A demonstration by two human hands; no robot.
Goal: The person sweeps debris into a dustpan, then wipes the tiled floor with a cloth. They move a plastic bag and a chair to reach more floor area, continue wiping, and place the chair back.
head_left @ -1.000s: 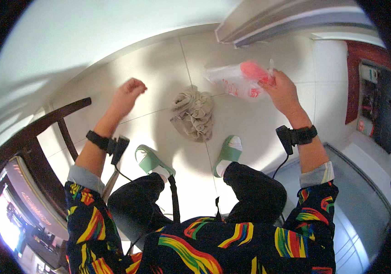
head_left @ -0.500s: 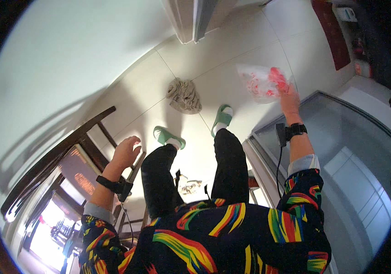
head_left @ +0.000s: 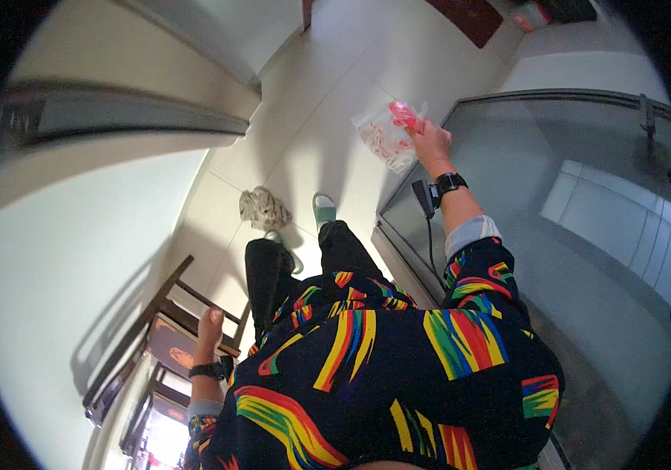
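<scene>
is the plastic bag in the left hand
No, the plastic bag is gripped by the right hand, well apart from the left hand.

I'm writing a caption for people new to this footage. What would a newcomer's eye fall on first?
Probably the black shirt with its bright multicoloured streaks, filling the lower middle of the picture. Next, perhaps, the whitish plastic bag with red markings, held in the right hand just above and right of centre. The crumpled beige-grey cloth might come third, lying on the tiled floor left of centre.
</scene>
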